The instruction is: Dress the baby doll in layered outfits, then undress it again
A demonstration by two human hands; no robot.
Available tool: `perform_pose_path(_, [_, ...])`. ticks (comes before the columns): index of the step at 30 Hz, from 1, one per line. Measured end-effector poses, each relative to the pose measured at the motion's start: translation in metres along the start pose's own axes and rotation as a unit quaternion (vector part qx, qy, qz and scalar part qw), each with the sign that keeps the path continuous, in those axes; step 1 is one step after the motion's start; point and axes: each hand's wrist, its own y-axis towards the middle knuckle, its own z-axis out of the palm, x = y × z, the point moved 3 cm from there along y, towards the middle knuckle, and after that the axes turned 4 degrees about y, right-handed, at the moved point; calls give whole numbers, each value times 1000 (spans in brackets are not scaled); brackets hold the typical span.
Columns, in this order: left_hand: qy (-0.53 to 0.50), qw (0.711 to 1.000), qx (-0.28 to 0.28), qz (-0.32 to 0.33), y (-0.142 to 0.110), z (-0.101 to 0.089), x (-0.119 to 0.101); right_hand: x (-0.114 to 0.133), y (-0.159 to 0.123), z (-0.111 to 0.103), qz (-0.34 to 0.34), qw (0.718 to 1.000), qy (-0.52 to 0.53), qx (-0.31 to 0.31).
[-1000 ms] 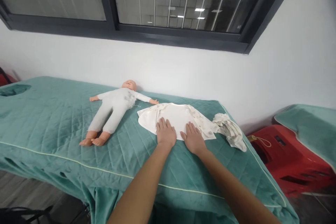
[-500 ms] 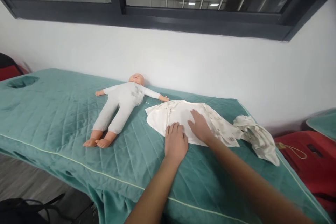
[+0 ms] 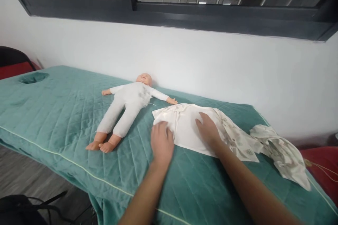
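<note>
A small white patterned baby garment (image 3: pixel 188 130) lies spread on the green quilted bed cover (image 3: pixel 87 172). My left hand (image 3: pixel 162 140) is over the garment's near left edge, its fingers a little bent and apart; whether it presses the cloth is unclear. On the garment's middle, my right hand (image 3: pixel 208 130) rests with thumb and fingers spread. Neither hand grips anything. A baby doll (image 3: pixel 129 100) with a white cloth body lies face up to the left, one hand close to the garment's far edge.
Another crumpled patterned cloth (image 3: pixel 282 151) lies at the bed's right end, touching the garment. A white wall (image 3: pixel 198 63) with a dark window frame (image 3: pixel 169 15) runs behind the bed. A red object (image 3: pixel 323 163) stands beyond the right edge. Dark cables (image 3: pixel 44 204) show at bottom left.
My left hand has slid left along the garment's near edge, toward the doll. My right hand stays on the garment's middle. The view has shifted slightly.
</note>
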Motion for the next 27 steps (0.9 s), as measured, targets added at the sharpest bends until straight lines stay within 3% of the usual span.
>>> perform_pose_path(2, [80,995,-2,-62,19,-5,21,17,12,10,53,991,121,23])
perform_pose_path(5, [183,977,34,-103,36,-5,37,39,35,30,100,979,175,29])
perform_pose_path(9, [219,970,84,-70,37,2,34,48,50,48,126,976,177,16])
perform_pose_path(12, [209,974,62,-54,33,2,29,43,52,49,128,973,190,16])
perform_pose_path(20, [119,984,43,128,15,11,-9,32,59,44,120,962,238,48])
perform_pose_path(27, [117,978,57,161,9,13,-19,43,62,52,115,951,281,51])
